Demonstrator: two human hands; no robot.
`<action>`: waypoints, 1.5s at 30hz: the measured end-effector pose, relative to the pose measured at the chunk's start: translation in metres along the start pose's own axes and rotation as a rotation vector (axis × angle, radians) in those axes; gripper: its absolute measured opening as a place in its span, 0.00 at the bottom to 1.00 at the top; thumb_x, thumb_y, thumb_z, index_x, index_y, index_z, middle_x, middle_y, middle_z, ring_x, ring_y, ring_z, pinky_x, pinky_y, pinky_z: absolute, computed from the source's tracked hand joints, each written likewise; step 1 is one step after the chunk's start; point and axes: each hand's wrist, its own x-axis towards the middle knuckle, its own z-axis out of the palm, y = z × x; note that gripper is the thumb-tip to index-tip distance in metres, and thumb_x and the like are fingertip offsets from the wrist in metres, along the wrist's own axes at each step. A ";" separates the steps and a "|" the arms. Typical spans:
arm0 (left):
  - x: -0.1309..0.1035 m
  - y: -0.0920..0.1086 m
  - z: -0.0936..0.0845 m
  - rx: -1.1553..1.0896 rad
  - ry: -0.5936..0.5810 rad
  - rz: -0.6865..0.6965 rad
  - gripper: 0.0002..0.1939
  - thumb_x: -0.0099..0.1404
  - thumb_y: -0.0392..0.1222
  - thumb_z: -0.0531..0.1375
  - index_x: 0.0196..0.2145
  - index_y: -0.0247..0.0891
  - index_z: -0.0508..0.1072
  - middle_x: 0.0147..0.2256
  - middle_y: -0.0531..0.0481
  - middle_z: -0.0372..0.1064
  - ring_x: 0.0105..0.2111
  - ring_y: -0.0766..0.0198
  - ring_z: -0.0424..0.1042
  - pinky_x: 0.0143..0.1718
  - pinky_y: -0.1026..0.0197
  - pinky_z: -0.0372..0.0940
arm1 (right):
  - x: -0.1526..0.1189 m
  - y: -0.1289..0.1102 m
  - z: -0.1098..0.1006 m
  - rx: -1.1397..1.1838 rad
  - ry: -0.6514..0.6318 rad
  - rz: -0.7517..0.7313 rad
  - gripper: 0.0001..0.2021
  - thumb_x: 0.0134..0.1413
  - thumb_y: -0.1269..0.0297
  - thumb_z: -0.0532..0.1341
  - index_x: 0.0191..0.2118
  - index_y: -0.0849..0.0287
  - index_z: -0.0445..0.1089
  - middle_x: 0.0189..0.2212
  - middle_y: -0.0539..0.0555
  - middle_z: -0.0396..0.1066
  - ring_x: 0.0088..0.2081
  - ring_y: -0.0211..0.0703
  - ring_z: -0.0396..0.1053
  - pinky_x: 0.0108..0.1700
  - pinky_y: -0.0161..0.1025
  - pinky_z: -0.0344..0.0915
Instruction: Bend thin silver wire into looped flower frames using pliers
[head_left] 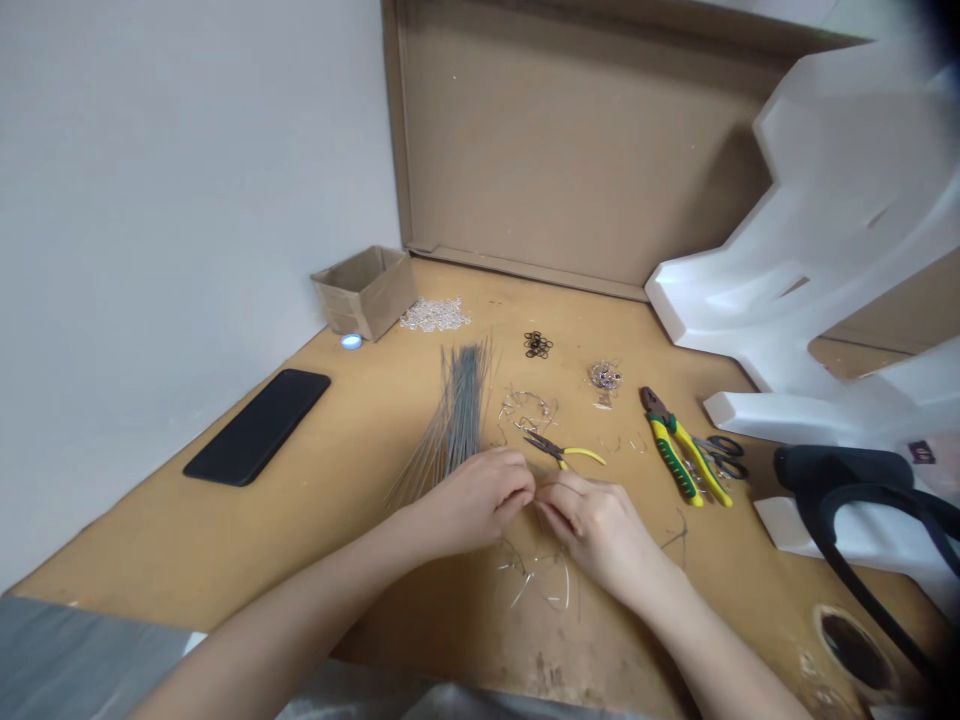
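Note:
My left hand [480, 500] and my right hand [600, 520] meet at the fingertips low over the table. Both are closed in a pinch; whatever lies between the fingers is too small to make out. Just beyond my left hand lies a bundle of thin grey wires [465, 400]. Small needle-nose pliers [555, 450] with yellow handles rest beyond my right hand. A loose tangle of bent wire [527, 410] sits behind them. Scattered wire pieces [529, 578] lie in front of my hands.
A black phone [257, 427] lies left. At the back are a small cardboard box [366, 295], clear pieces [436, 314], black rings [537, 345] and a wire cluster [605, 375]. Yellow-green pliers [679, 450], scissors [726, 457] and white foam [840, 220] are at right.

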 end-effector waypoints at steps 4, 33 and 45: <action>0.000 -0.001 0.001 0.017 0.009 -0.002 0.12 0.61 0.34 0.49 0.23 0.37 0.68 0.25 0.49 0.63 0.30 0.62 0.62 0.31 0.63 0.54 | -0.001 0.001 0.000 0.000 -0.032 0.000 0.11 0.58 0.71 0.50 0.30 0.59 0.69 0.26 0.53 0.69 0.27 0.36 0.67 0.29 0.31 0.60; 0.005 -0.008 -0.005 -0.699 -0.113 -0.493 0.11 0.55 0.47 0.56 0.30 0.35 0.67 0.20 0.59 0.56 0.17 0.74 0.55 0.17 0.70 0.57 | 0.007 0.013 0.008 0.697 -0.049 0.460 0.08 0.50 0.62 0.58 0.27 0.61 0.68 0.17 0.46 0.59 0.18 0.31 0.55 0.18 0.28 0.55; 0.006 -0.001 -0.008 -0.697 -0.085 -0.474 0.09 0.56 0.45 0.56 0.29 0.35 0.66 0.17 0.60 0.56 0.15 0.75 0.55 0.16 0.71 0.53 | 0.007 0.012 0.005 0.776 -0.047 0.499 0.10 0.49 0.59 0.59 0.28 0.61 0.68 0.17 0.46 0.61 0.16 0.30 0.57 0.18 0.29 0.58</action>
